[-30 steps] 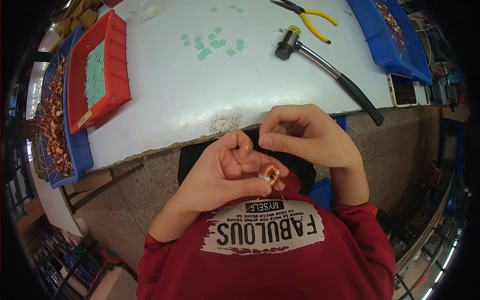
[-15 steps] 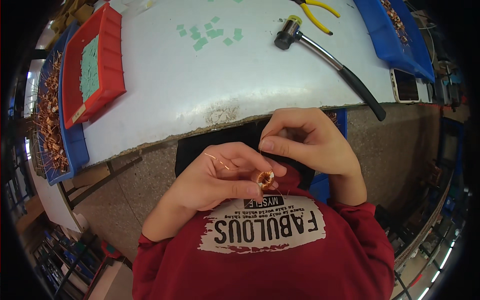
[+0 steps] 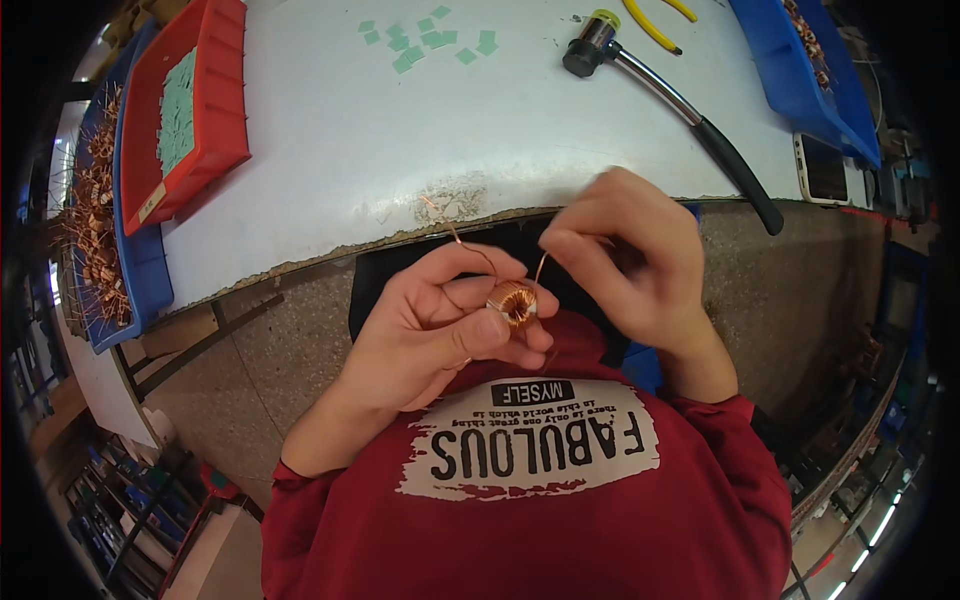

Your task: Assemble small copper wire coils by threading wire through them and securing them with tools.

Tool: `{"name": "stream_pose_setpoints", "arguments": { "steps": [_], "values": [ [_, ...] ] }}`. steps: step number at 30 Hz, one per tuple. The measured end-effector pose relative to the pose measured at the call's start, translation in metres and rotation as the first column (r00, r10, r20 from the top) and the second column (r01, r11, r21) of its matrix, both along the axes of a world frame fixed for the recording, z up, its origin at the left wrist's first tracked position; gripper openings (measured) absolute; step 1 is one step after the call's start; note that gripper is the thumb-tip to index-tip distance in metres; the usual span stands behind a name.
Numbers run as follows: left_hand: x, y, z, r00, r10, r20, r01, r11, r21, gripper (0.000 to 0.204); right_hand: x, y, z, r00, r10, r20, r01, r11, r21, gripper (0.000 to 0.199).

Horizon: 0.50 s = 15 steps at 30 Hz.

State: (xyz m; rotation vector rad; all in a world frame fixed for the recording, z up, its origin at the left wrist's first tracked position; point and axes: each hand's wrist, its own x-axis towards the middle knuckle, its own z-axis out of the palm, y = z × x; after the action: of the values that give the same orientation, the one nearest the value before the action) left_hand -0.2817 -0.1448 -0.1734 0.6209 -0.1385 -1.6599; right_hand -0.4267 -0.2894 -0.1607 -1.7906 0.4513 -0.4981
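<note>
Between the thumb and fingers of my left hand (image 3: 430, 325) sits a small toroidal coil (image 3: 513, 303), a ring wound with copper wire. Its open centre faces up toward me. One loose copper wire end (image 3: 460, 238) rises from the coil past my left fingers and over the table edge. My right hand (image 3: 635, 262), a little higher and to the right, pinches another copper wire (image 3: 541, 268) that runs up from the coil. Both hands are in front of my body, just off the table's near edge.
On the white table (image 3: 330, 140) lie several green paper squares (image 3: 437, 39), a mallet (image 3: 690, 100) and yellow-handled pliers (image 3: 655, 25). A red bin (image 3: 215, 120) of green pieces and a blue bin (image 3: 152, 275) of coils stand left. Right are another blue bin (image 3: 815, 100) and a phone (image 3: 824, 168).
My left hand has raised and turned the coil, so its loose wire now stands up over the table edge. My right hand has moved slightly up, pulling its wire.
</note>
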Motion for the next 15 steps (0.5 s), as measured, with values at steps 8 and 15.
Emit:
{"name": "stream_pose_setpoints", "arguments": {
  "steps": [8,15],
  "values": [
    [-0.002,-0.004,-0.001,0.999,0.026,-0.024,-0.025,0.998,0.049,0.037,-0.009,0.017,0.01,0.887,0.329,0.323,0.306,0.105,-0.946,0.011],
    [0.001,-0.006,-0.015,0.974,-0.129,-0.188,0.1,0.983,-0.154,0.026,0.017,-0.021,0.016,0.974,0.157,0.161,-0.08,0.912,-0.403,0.007]
  ]
}}
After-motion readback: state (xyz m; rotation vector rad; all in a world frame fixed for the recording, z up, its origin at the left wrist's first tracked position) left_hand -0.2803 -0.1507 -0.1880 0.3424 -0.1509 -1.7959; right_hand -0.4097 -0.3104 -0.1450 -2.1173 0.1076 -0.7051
